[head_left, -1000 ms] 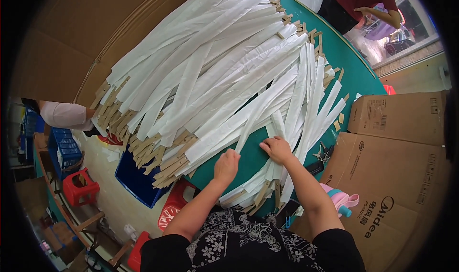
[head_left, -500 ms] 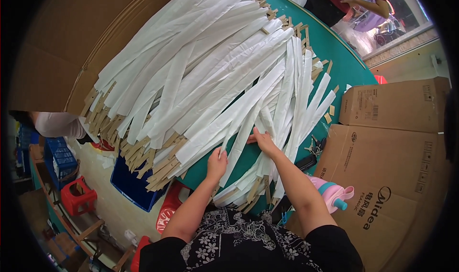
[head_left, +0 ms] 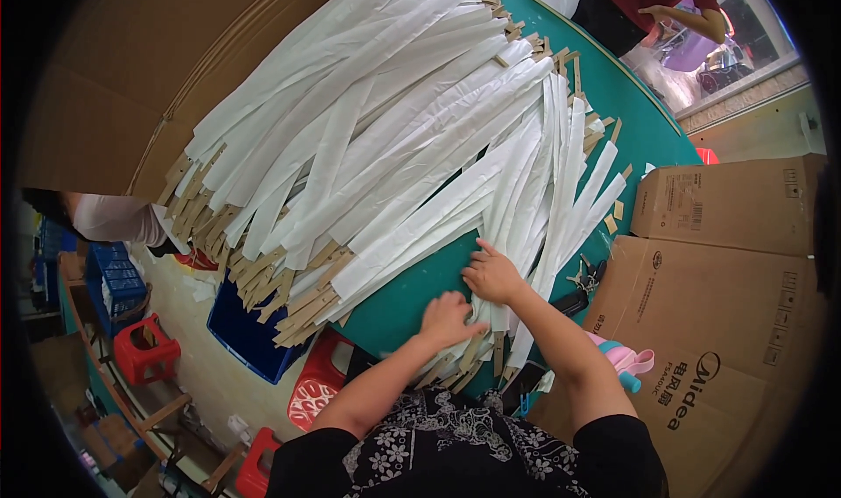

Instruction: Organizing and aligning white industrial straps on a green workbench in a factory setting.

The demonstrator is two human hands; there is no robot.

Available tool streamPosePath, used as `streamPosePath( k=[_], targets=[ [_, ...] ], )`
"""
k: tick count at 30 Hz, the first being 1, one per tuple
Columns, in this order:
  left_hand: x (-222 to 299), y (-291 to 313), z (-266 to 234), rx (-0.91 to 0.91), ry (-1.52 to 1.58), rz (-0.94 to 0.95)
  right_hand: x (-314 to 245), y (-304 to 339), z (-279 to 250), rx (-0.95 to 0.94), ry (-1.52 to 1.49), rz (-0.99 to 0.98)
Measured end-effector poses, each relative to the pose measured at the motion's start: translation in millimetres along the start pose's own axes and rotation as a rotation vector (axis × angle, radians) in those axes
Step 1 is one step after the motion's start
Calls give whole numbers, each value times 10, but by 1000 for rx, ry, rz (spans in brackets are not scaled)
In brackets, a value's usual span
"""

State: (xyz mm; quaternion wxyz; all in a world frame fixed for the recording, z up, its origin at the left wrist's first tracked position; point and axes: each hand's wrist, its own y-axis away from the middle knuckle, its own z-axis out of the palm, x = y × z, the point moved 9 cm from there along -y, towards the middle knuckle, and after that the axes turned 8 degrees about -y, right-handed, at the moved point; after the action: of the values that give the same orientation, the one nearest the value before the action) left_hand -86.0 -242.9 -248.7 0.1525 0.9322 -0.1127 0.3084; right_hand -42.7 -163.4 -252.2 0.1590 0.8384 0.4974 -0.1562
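Note:
My left hand [head_left: 448, 321] is open, fingers spread and palm down, beside the near ends of a small pile of white strips with tan ends. My right hand [head_left: 493, 275] lies on the left edge of that pile, its fingers slightly bent and apart, with nothing visibly gripped. The long white strips [head_left: 534, 200] run away from me under the right hand. To the left, a much larger heap of white strips [head_left: 350, 139] covers the table, with tan stiff ends [head_left: 307, 310] sticking out at both sides.
The table top [head_left: 403, 296] is green. At right stand cardboard boxes [head_left: 692, 305], with keys [head_left: 587, 275], a black case [head_left: 571, 303] and a pink bottle [head_left: 618, 358] nearby. A blue bin [head_left: 250, 336] and red stools [head_left: 144, 349] are lower left. Another person [head_left: 648, 7] stands beyond the table.
My left hand has let go of a white strip and come nearer to me, opening. My right hand has drawn back slightly. The strips between them now lie gathered to the right.

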Motion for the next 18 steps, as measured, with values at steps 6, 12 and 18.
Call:
streamPosePath(
  k=[6, 12, 18],
  targets=[
    [-1224, 197, -1336, 826, -362, -355, 208, -27, 10, -230, -46, 308],
    [-1304, 14, -1114, 440, -240, -255, 412, 52, -217, 211, -308, 469],
    [-1476, -79, -1191, 459, -319, -333, 371, 142, -109, 266, -266, 348]
  ],
)
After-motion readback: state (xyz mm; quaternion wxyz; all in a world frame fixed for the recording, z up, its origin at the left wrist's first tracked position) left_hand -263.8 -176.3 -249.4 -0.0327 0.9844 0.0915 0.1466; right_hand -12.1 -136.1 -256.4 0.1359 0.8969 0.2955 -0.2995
